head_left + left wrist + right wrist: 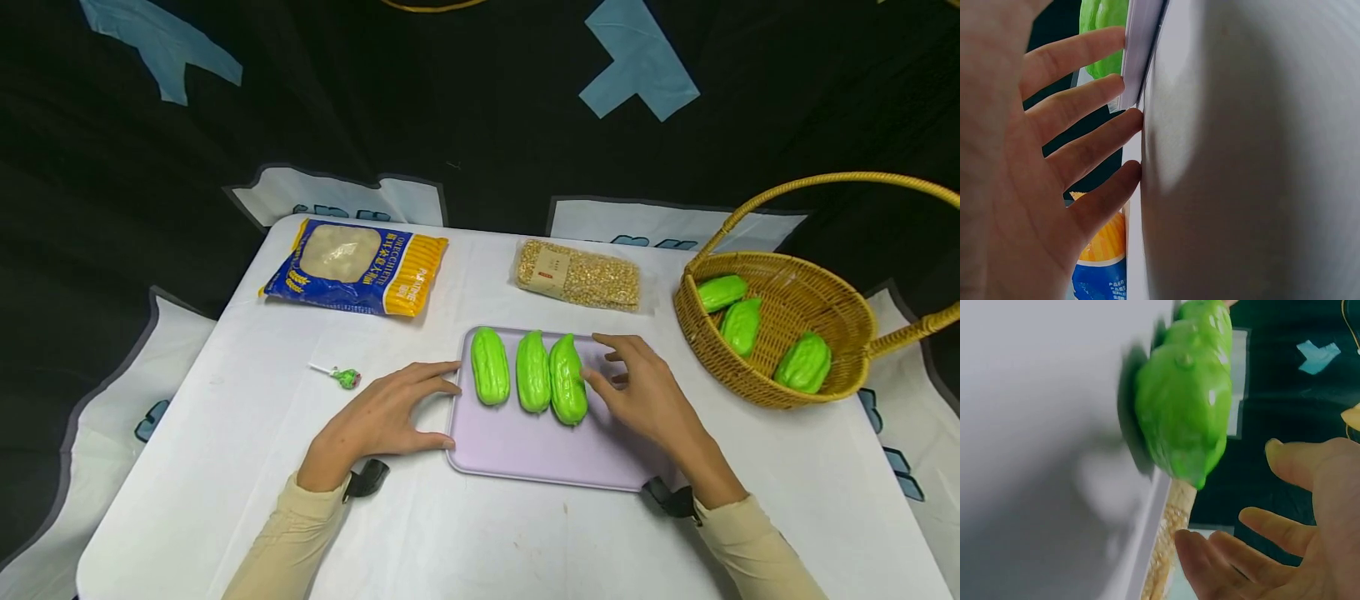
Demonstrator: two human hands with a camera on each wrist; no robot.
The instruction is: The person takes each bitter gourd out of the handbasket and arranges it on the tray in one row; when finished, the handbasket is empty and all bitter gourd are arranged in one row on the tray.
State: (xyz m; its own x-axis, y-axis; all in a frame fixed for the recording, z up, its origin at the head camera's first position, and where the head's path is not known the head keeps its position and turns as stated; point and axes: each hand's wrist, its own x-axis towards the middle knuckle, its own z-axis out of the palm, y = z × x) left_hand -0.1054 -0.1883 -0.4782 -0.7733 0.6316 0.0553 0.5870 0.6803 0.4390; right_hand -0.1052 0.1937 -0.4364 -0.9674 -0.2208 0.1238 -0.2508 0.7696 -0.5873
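Three bright green bumpy gourds lie side by side on a lilac tray (pixel 540 446): the left gourd (pixel 491 365), the middle gourd (pixel 532 371) and the right gourd (pixel 567 379). My left hand (pixel 390 412) lies flat on the white table, fingers straight, its fingertips (pixel 1129 81) against the tray's left edge (pixel 1141 50). My right hand (pixel 645 392) hovers over the tray's right part with relaxed, spread fingers, thumb close beside the right gourd (pixel 1185 412) and holding nothing. The right wrist view shows a gap between the right hand (pixel 1285 550) and that gourd.
A wicker basket (pixel 720 358) with a tall handle stands at the right and holds three more green gourds (pixel 742 326). A blue-and-yellow pasta bag (pixel 356 267) and a clear grain packet (pixel 577 275) lie at the back. A small green lollipop (pixel 345 377) lies left of my left hand.
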